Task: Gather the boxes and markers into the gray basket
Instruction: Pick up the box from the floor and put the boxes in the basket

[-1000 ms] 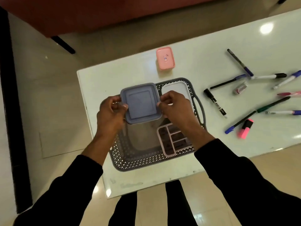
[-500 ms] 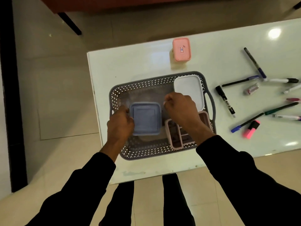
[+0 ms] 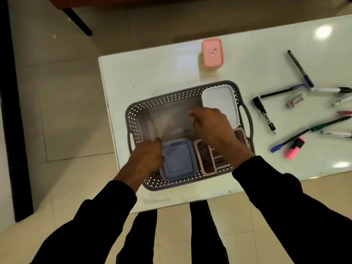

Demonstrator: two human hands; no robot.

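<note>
The gray basket [image 3: 163, 103] sits on the white table. A blue square box [image 3: 178, 160] lies in its near left corner, and my left hand [image 3: 147, 158] still touches that box's left edge. My right hand [image 3: 211, 123] hovers above the basket's middle, fingers loosely curled, holding nothing. A white box [image 3: 221, 103] fills the far right corner and a pink divided tray [image 3: 207, 159] lies at the near right, partly under my right wrist. A pink box [image 3: 212, 52] stands on the table beyond the basket. Several markers [image 3: 264, 115] lie scattered to the right.
A pink highlighter [image 3: 294, 148] and a small pale eraser-like piece [image 3: 295, 100] lie among the markers. The table's left edge [image 3: 103, 96] runs close to the basket. A dark furniture leg [image 3: 77, 20] stands on the tiled floor beyond.
The blue box went down from above the basket into its near left corner. My right hand let go of it and lifted toward the basket's middle.
</note>
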